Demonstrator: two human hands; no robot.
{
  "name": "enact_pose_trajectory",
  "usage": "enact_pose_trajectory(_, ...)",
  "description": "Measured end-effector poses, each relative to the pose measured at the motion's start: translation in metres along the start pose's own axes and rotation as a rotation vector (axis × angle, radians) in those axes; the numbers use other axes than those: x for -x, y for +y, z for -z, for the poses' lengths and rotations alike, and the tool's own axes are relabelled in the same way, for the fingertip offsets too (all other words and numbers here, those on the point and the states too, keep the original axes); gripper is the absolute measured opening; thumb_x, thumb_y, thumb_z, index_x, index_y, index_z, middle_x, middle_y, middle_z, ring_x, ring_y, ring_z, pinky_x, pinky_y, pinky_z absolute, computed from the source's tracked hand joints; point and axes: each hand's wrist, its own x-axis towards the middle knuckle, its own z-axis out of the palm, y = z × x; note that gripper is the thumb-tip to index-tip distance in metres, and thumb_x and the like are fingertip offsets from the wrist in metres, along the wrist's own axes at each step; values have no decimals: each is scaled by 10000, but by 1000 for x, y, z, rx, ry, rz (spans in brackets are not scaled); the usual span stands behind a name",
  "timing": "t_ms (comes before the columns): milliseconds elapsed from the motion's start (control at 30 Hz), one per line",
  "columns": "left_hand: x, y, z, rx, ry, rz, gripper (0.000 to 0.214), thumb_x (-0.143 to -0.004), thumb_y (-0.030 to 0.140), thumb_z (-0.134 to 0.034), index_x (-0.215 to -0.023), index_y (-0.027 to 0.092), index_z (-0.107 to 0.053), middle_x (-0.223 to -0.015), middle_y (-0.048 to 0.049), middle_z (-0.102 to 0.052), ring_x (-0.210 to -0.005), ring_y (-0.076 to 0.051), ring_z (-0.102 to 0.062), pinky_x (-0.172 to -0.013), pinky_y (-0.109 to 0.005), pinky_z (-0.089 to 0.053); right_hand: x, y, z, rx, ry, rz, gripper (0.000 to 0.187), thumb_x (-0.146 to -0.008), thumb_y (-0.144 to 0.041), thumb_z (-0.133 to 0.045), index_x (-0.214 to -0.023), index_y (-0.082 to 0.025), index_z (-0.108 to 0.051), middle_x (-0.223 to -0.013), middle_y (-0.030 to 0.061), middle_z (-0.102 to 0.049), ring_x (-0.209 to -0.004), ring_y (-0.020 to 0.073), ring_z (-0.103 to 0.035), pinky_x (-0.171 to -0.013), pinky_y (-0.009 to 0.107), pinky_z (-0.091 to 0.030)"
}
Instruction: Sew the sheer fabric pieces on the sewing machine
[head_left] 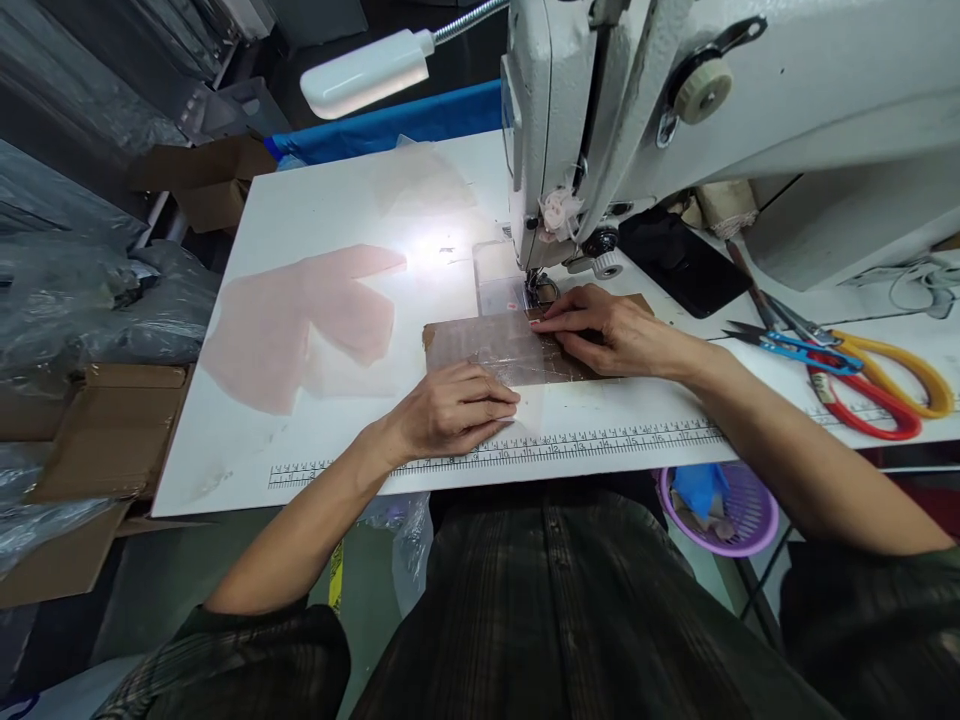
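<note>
A white sewing machine (pixel 551 130) stands over the table, its presser foot (pixel 538 290) low near the bed. In front of the foot lies a brown board (pixel 589 362) with a sheer, pale fabric piece (pixel 487 345) over part of it. My left hand (pixel 457 405) is closed on the fabric's near edge, thumb and fingers together. Close beside the presser foot, my right hand (pixel 611 330) rests over the board, its fingertips pinched at the fabric's edge. The needle tip is too small to make out.
Pink sheer cut pieces (pixel 277 320) lie on the left of the white table (pixel 247 440). At right are a black phone (pixel 682 262), scissors (pixel 874 385) and blue snips (pixel 806 350). A lamp (pixel 367 75) hangs above; a purple basket (pixel 750 520) stands below the front edge.
</note>
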Motion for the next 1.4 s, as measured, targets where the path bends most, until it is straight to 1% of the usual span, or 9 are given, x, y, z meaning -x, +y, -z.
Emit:
enact_pose_trajectory(133, 0, -2, -1, 11, 6, 18, 76, -897, 151, -685, -966, 181, -697, -947, -44, -791, -811, -161, -727, -697, -327, -617, 3, -2, 9, -29, -41, -28, 414, -890, -151, -491, -1196, -222, -761, -998, 86, -732, -866, 217, -679, -823, 388, -559)
enact_pose_trajectory(233, 0, -2, -2, 17, 1, 29, 79, -898, 145, -681, -966, 181, -700, -946, -45, -792, -807, -161, -731, -699, -331, -620, 11, -4, 3, -107, -30, 73, 393, -888, -138, -494, -1152, -217, -774, -1052, 94, -713, -932, 208, -670, -851, 374, -554)
enact_pose_trajectory(367, -1, 1, 3, 41, -24, 51, 74, -908, 193, -677, -978, 203, -698, -955, -42, -791, -823, -169, -735, -697, -344, -619, 20, -4, -10, -39, -12, 183, 361, -883, -153, -523, -1113, -248, -784, -1056, 109, -664, -1016, 235, -619, -894, 435, -533)
enact_pose_trajectory(500, -7, -3, 13, 92, 30, 96, 344, -847, 424, -738, -1073, 168, -693, -1038, -105, -764, -859, -210, -720, -688, -389, -610, 20, -4, -12, -9, -28, 188, 378, -866, -141, -535, -1134, -250, -778, -1026, 106, -657, -961, 233, -602, -865, 444, -533)
enact_pose_trajectory(600, -17, -18, 14, -35, 78, 198, 243, -918, 384, -645, -1036, 181, -706, -1014, -67, -751, -884, -183, -704, -749, -371, -602, 18, -6, -12, -12, -14, 161, 367, -868, -150, -538, -1130, -241, -779, -1031, 111, -661, -979, 245, -599, -878, 456, -532)
enact_pose_trajectory(700, -29, -34, 5, -226, -42, 224, 240, -980, 312, -559, -1020, 136, -718, -1033, -99, -748, -910, -200, -689, -789, -377, -567, 19, -9, -12, -15, 4, 137, 353, -873, -152, -531, -1108, -223, -785, -1041, 118, -663, -1000, 254, -603, -898, 461, -534)
enact_pose_trajectory(933, -44, -51, -12, -502, -342, 240, 366, -1018, 349, -482, -1186, 100, -691, -1267, -161, -685, -997, -294, -618, -798, -447, -465, 16, -11, -13, 32, 15, 106, 340, -887, -151, -523, -1102, -193, -783, -1044, 138, -658, -990, 259, -613, -885, 457, -561)
enact_pose_trajectory(1133, -49, -69, -7, -489, -362, 291, 377, -1033, 327, -443, -1266, 119, -654, -1344, -147, -641, -1092, -303, -580, -872, -456, -412, 4, -5, -14, 92, 45, 24, 329, -893, -161, -535, -1102, -233, -779, -1076, 125, -660, -1026, 268, -625, -932, 472, -568)
enact_pose_trajectory(1400, -36, -77, -6, -389, -294, 286, 424, -1048, 368, -386, -1335, 145, -606, -1408, -123, -617, -1112, -300, -558, -890, -462, -371, 11, -5, -20, 26, 108, 2, 365, -911, -168, -556, -1209, -254, -748, -1098, 126, -642, -1081, 288, -604, -969, 502, -545)
